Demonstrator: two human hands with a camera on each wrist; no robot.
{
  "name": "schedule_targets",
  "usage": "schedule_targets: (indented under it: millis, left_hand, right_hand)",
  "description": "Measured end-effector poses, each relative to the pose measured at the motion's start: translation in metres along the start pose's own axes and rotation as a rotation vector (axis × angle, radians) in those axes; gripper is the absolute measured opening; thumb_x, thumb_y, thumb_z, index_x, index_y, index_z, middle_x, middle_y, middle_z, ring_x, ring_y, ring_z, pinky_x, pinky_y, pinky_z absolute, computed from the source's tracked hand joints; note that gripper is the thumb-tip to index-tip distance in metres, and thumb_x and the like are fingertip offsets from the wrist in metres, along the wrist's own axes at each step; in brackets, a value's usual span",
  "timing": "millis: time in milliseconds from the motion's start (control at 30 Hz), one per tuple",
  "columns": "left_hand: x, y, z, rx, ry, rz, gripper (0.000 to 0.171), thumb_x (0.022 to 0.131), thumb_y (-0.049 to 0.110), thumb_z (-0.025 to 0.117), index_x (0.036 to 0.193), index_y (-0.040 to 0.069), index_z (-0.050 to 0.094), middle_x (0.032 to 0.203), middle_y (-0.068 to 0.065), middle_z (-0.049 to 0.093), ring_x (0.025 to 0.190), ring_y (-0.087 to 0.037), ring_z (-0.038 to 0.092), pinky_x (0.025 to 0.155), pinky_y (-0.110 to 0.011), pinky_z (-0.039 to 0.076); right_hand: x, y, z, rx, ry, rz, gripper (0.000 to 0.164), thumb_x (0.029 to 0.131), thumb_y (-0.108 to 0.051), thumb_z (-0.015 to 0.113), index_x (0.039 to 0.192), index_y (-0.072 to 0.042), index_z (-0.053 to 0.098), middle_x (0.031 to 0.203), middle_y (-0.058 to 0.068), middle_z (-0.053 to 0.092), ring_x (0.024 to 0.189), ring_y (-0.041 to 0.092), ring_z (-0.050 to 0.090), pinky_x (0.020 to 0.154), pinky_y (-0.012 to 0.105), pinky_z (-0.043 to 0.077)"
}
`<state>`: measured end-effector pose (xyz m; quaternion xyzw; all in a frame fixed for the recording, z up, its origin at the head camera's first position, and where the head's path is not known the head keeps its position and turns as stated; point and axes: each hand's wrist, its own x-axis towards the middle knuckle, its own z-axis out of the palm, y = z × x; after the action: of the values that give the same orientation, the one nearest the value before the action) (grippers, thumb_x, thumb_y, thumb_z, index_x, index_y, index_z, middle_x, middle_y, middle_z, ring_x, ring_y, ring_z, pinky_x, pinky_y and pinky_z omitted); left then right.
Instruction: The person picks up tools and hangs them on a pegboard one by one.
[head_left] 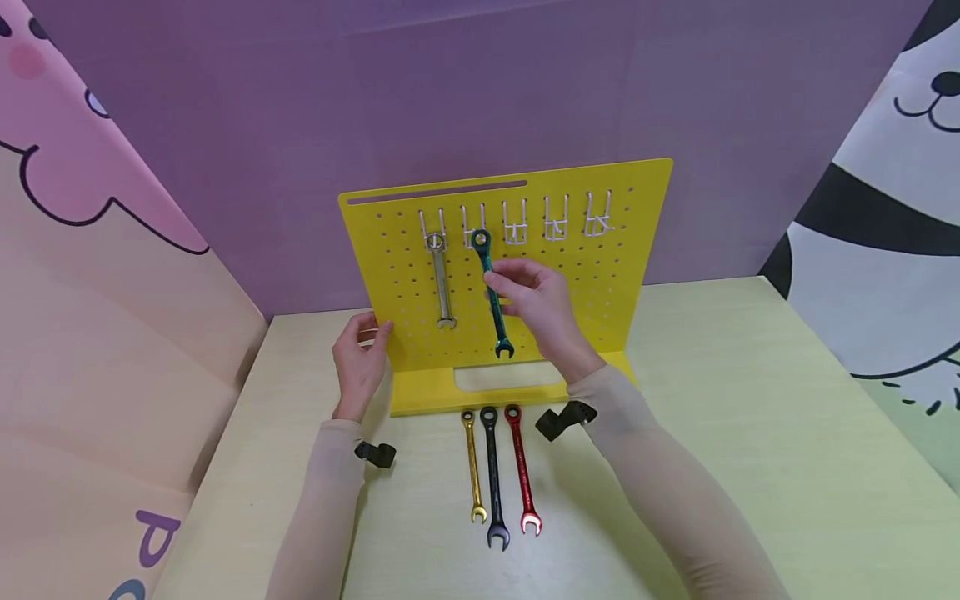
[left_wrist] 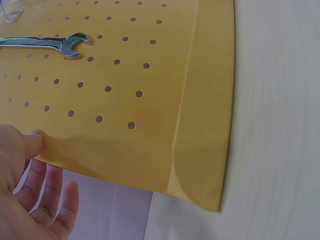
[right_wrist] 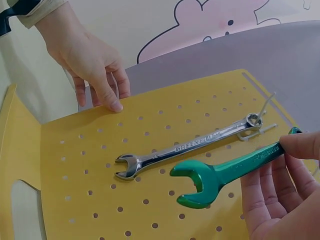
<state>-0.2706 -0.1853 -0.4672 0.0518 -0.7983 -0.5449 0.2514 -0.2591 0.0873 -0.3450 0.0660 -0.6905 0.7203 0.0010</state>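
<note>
My right hand [head_left: 542, 302] pinches a green combination wrench [right_wrist: 235, 172] between thumb and fingers, its open end pointing down. The wrench's ring end is up at the second hook of the yellow pegboard [head_left: 570, 292]; whether it is on the hook I cannot tell. A silver combination wrench [head_left: 441, 283] hangs from the first hook, to the left. With thumb in front and fingers behind, my left hand [head_left: 360, 358] grips the pegboard's left edge. Below the board, a gold wrench [head_left: 472, 467], a black wrench [head_left: 492, 475] and a red wrench [head_left: 522, 471] lie side by side.
Several white wire hooks [head_left: 556, 225] line the upper board, those to the right bearing nothing. The board's base [head_left: 423, 392] stands on a pale wooden table [head_left: 750, 417]. Behind rises a purple wall [head_left: 487, 92], with cartoon-printed panels [head_left: 885, 250] at either side.
</note>
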Motion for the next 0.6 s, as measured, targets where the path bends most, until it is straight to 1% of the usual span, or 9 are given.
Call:
schedule_targets:
  millis: [133,300,600]
  left_hand:
    - [0.0,0.0,0.0,-0.006,0.001,0.0,0.027,0.102,0.019,0.073,0.124,0.003,0.07,0.119,-0.018,0.072,0.107,-0.035,0.069,0.088,-0.035,0.054]
    - [0.0,-0.001,0.0,-0.004,-0.003,-0.009,0.028,0.103,0.019,0.073,0.125,0.003,0.07,0.121,-0.018,0.071,0.109,-0.035,0.068,0.092,-0.042,0.056]
    - [0.0,-0.001,0.001,-0.01,0.004,0.003,0.027,0.102,0.018,0.074,0.123,0.002,0.071,0.119,-0.02,0.072,0.106,-0.036,0.069,0.088,-0.04,0.055]
  right_hand:
    - [0.004,0.001,0.001,-0.003,0.01,0.005,0.028,0.102,-0.022,0.074,0.125,-0.007,0.071,0.107,-0.006,0.072,0.098,0.011,0.07,0.08,0.025,0.061]
    - [0.008,0.002,0.003,-0.007,0.014,0.009,0.027,0.102,-0.022,0.074,0.124,-0.008,0.072,0.109,-0.005,0.071,0.1,0.012,0.069,0.079,0.024,0.061]
    - [0.013,0.002,0.005,-0.014,0.001,0.026,0.028,0.103,-0.023,0.072,0.126,-0.008,0.07,0.114,-0.003,0.07,0.104,0.014,0.067,0.081,0.024,0.06]
